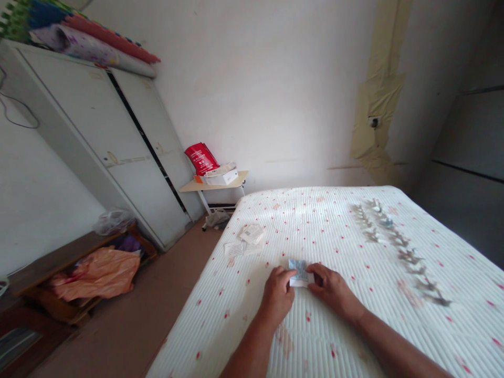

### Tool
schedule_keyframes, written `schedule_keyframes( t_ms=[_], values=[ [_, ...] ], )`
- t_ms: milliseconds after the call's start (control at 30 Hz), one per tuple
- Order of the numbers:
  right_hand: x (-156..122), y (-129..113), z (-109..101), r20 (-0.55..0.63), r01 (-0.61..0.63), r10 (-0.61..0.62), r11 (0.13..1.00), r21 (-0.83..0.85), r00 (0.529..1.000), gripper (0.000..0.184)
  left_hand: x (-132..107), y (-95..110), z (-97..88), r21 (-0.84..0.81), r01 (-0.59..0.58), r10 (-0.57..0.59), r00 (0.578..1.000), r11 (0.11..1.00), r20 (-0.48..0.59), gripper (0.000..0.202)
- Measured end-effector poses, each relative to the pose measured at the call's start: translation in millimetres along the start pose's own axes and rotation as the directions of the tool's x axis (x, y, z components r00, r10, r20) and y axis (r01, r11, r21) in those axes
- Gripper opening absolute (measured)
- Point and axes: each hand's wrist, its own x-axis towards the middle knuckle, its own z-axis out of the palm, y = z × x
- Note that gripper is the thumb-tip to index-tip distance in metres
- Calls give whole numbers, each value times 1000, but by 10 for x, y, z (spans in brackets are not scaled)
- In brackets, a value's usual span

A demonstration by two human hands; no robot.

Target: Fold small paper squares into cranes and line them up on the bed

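Note:
A small folded paper (300, 272), blue-grey on top and white at its near edge, lies on the white mattress (354, 325) with red flecks. My left hand (277, 295) presses its left side with curled fingers. My right hand (333, 286) pinches its right side. A little pile of loose paper squares (246, 240) lies farther left on the mattress. A long row of small folded paper figures (397, 249) runs along the right part of the mattress, away from both hands.
A white wardrobe (118, 152) with rolled bedding (90, 42) on top stands at the left. A small side table (214, 185) carries a red bag (201, 157) and boxes by the far wall. A low wooden shelf (59, 262) holds an orange plastic bag (104, 270).

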Motion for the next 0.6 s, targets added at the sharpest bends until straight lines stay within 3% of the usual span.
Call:
schedule_keyframes(
  t_ms=[267, 600],
  values=[
    [-17, -41, -66, 27, 87, -83, 967, -239, 996, 30, -16, 36, -13, 78, -11, 10, 1000, 997, 12, 38],
    [20, 37, -128, 93, 238, -221, 935, -262, 971, 24, -3, 110, -50, 85, 13, -13, 1000, 996, -10, 29]
  ],
)
